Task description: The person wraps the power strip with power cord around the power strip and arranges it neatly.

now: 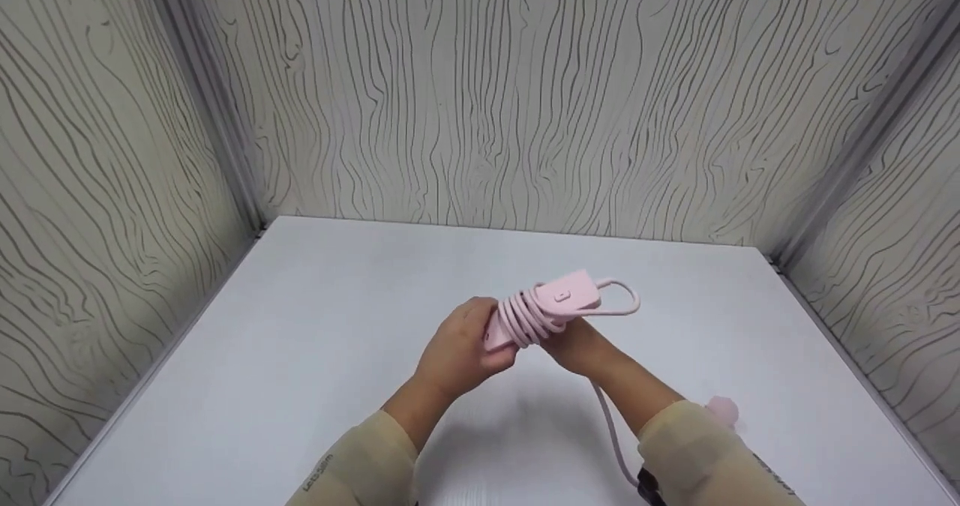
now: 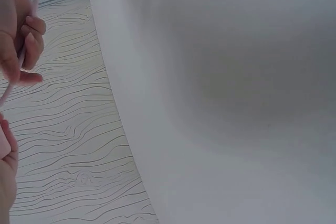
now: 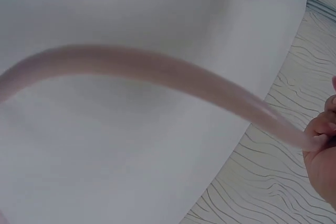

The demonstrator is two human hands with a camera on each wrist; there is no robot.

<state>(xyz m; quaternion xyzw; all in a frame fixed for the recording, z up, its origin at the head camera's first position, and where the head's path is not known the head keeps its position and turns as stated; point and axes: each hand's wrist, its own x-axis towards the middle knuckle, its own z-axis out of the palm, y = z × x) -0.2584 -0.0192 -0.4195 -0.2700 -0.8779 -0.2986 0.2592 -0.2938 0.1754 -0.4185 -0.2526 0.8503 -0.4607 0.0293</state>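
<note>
A pink power strip (image 1: 577,290) with a small button on its end is held above the white table. Several turns of its pink cord (image 1: 525,317) are wound round its middle, and a loose loop sticks out past the far end. My left hand (image 1: 457,348) grips the near end of the strip. Under the strip, my right hand (image 1: 574,347) is partly hidden; in the left wrist view its curled fingers (image 2: 32,51) hold the cord. From this hand the cord hangs down toward the right sleeve, arching across the right wrist view.
A pink plug-like piece (image 1: 724,410) lies on the white table (image 1: 337,281), partly behind the right sleeve (image 1: 697,446). Wood-grain patterned panels (image 1: 480,101) stand at the back and both sides. A black item (image 1: 649,486) sits by the right forearm.
</note>
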